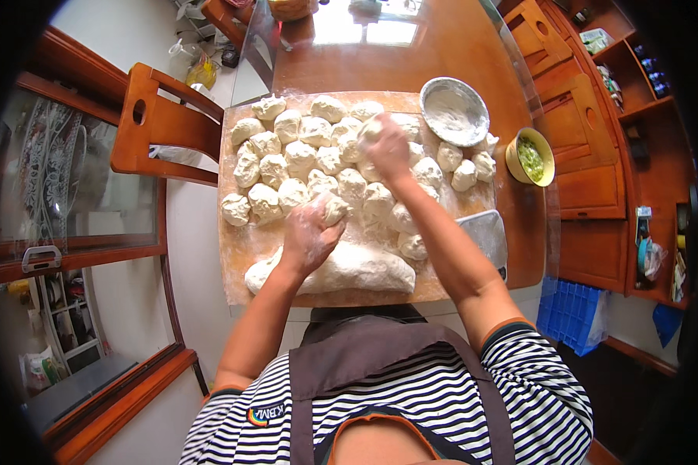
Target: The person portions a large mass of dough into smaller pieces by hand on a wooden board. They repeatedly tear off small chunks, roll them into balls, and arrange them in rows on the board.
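My floured left hand (312,233) grips a dough piece (335,210) just above a long dough roll (360,270), which lies along the near edge of a floured wooden board (235,232). Farther up, my right hand (387,145), slightly blurred, holds another piece of dough (371,129) over rows of rough dough lumps (299,154). A metal bowl of flour (455,111) stands at the board's far right corner. Several lumps lie below it. A flat rectangular scale-like device (484,238) sits by the board's right edge, partly behind my right forearm.
A yellow bowl (515,165) with chopped green food stands right of the board on the wooden table (471,46). A wooden chair (174,139) is at the left. A blue plastic crate (570,314) is at the lower right, beside wooden cabinets (587,244).
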Demonstrator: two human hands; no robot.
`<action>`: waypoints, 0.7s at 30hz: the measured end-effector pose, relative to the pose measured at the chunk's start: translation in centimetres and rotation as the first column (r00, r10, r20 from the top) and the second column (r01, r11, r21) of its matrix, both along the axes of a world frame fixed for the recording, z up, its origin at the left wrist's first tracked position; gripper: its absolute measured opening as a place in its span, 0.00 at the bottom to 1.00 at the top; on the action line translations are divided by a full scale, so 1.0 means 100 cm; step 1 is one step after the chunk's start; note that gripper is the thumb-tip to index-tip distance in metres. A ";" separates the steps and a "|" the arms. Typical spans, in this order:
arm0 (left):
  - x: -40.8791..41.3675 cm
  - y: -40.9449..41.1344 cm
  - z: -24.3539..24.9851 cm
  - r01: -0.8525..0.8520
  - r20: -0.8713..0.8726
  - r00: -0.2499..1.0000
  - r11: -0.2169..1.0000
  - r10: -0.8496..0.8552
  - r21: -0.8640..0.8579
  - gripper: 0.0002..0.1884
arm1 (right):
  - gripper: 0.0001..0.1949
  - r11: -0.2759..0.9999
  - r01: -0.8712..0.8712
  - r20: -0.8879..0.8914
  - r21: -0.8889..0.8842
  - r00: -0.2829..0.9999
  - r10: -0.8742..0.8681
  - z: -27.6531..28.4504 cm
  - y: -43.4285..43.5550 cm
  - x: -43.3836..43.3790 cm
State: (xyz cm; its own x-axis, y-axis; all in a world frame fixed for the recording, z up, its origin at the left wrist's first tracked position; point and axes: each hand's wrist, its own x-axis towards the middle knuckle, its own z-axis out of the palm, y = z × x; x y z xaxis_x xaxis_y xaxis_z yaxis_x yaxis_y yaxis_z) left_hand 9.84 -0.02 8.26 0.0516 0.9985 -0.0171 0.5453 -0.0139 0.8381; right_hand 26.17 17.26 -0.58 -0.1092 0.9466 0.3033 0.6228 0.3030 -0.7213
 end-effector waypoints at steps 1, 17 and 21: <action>-0.007 -0.006 -0.005 -0.068 -0.073 0.995 0.994 0.074 0.091 0.23 | 0.22 0.998 0.061 -0.055 -0.015 0.997 -0.062 0.015 0.020 0.007; -0.018 -0.041 -0.108 -0.098 -0.565 0.807 0.983 0.169 0.154 0.30 | 0.10 0.930 -0.335 -0.050 -0.153 0.942 0.331 0.024 -0.036 0.055; -0.034 -0.036 -0.115 -0.063 -0.167 0.983 0.994 0.076 0.084 0.23 | 0.31 0.514 -0.263 -0.100 -0.816 0.941 0.323 0.034 -0.103 0.024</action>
State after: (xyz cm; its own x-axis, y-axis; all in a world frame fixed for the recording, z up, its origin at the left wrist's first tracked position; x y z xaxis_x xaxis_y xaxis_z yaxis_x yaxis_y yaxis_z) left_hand 6.43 -3.63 -3.27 -0.0150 0.9982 0.0585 0.6814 -0.0326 0.7312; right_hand 28.56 6.94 2.82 -0.4166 0.6925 -0.5890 0.6593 -0.2159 -0.7202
